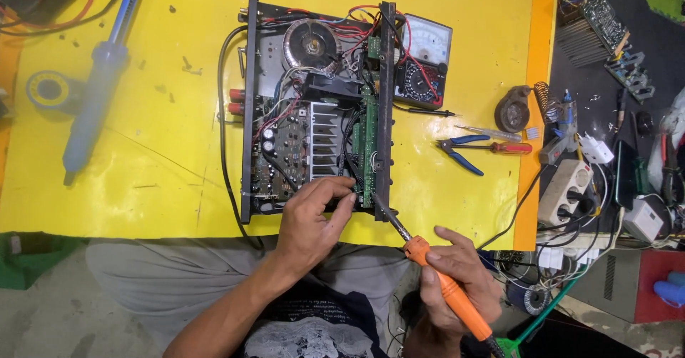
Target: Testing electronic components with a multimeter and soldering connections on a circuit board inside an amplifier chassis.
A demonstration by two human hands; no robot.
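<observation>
Head view looks straight down on an open amplifier chassis (pixel 317 108) lying on a yellow table (pixel 164 151), its near edge close to the person's lap. Left hand (pixel 310 219) rests on that near edge, fingers curled in among the wires by the finned heatsink (pixel 325 140); whether they pinch a wire I cannot tell. Right hand (pixel 457 283) is closed around the orange handle of a soldering iron (pixel 421 251), whose tip reaches to the green board (pixel 367 144) at the chassis's right side. The iron looks light and stiff, best held by the handle, well back from the hot metal shaft. The board and its thin leads look fragile; the chassis seems heavy and steady enough to stay put. Close wiring crowds the tip. A multimeter (pixel 424 62) touches the chassis's far right side, pliers (pixel 460 151) and a screwdriver (pixel 499 146) lie to the right, and a blue desoldering pump (pixel 96 87) lies well apart on the left.
</observation>
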